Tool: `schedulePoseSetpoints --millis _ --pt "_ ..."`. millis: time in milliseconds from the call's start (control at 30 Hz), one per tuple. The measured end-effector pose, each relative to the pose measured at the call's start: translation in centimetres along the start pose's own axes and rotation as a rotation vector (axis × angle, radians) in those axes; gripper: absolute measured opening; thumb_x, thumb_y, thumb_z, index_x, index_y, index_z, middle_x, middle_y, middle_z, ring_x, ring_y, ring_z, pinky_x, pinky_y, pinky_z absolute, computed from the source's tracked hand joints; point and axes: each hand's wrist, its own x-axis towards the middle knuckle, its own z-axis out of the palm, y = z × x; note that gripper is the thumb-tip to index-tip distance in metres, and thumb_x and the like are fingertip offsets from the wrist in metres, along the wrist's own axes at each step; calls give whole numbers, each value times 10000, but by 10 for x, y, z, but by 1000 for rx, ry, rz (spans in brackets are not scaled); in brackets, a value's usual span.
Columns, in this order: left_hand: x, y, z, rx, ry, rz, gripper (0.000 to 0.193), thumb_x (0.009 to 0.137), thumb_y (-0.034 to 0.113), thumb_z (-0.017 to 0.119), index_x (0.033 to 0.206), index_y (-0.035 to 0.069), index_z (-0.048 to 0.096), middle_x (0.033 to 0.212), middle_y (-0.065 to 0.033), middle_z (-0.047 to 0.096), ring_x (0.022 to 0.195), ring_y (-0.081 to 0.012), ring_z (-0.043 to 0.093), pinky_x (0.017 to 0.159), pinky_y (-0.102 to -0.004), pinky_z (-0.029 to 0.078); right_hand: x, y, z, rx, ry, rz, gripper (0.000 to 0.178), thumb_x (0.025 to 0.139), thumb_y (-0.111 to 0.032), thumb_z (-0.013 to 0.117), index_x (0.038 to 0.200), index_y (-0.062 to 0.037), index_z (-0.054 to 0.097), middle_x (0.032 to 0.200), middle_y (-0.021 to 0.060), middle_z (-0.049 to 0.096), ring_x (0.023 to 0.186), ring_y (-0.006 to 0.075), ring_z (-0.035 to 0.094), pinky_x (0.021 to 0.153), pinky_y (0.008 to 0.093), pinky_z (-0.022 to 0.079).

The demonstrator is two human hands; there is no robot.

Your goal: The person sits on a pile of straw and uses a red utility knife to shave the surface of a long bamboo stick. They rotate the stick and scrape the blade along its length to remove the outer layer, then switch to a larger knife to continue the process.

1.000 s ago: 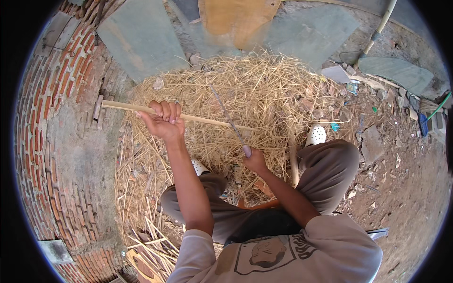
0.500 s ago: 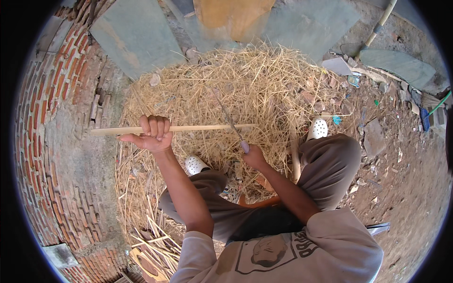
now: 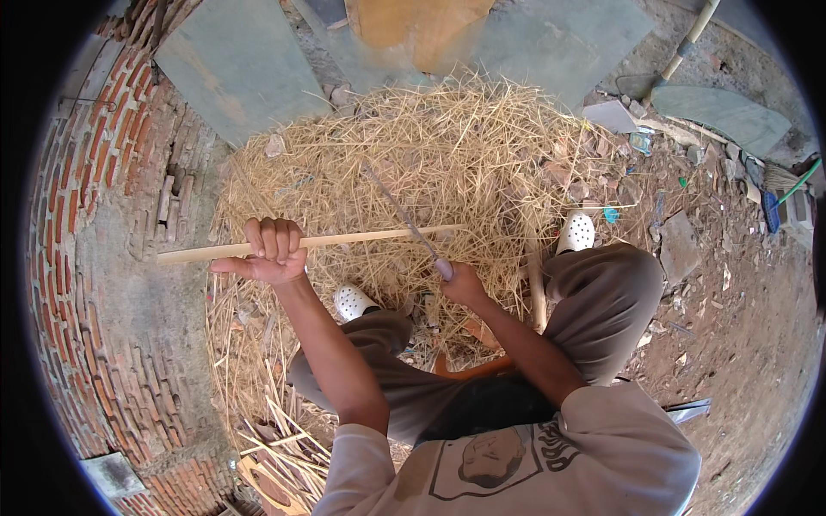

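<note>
My left hand (image 3: 274,251) is closed around a long, pale strip of wood or bamboo (image 3: 361,237), with the thumb stretched along it toward the left. The strip lies across my front, its left end slightly lower than its right. In my right hand (image 3: 465,285) is the handle of a long knife (image 3: 401,209), whose narrow dark blade points up and to the left. Blade and strip cross near the strip's right end; whether they touch I cannot tell. Both are held above a heap of dry shavings (image 3: 447,146).
A brick wall (image 3: 95,284) rises on the left. Grey-green panels (image 3: 237,77) lean at the back. Between my shoes stands a pole (image 3: 535,284) near my right leg. Cut strips (image 3: 288,456) lie at the lower left, and rubble (image 3: 680,245) covers ground on the right.
The strip has tilted, its left end dropping a little, and my left hand has moved slightly left and down. The knife has shifted a little to the left along the strip.
</note>
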Motion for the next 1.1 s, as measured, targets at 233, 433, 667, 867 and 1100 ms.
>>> schedulePoseSetpoints --millis 233,433,667,867,1100 --pt "-1 -6 9 58 32 -13 678 676 771 645 620 143 397 417 48 343 346 -42 251 376 -218 189 2 49 -18 -65 -92 177 296 727 -160 654 995 -34 648 872 214 658 842 403 641 744 467 510" --pt "2 -8 9 36 59 -7 691 705 793 587 671 124 413 474 46 327 398 -71 219 409 -240 195 3 28 3 20 -13 122 275 740 -138 652 984 -12 642 850 217 649 838 397 643 735 470 504" --pt "11 -18 29 193 262 85 661 818 765 473 669 124 414 461 31 328 374 -83 248 396 -238 223 -10 98 -21 -111 -139 466 303 776 -193 684 988 16 628 871 218 650 777 358 649 683 479 509" --pt "34 -46 60 382 469 192 597 917 675 414 643 144 416 444 30 311 350 -80 220 363 -226 204 -18 79 -3 -152 23 331 332 782 -209 657 1057 -25 643 977 229 662 900 371 655 750 497 513" --pt "74 -42 103 548 653 202 569 957 615 402 636 147 382 458 24 269 370 -89 217 366 -234 199 -43 116 -19 -201 -91 548 497 768 -309 705 1118 29 606 966 223 673 922 369 664 783 466 534"
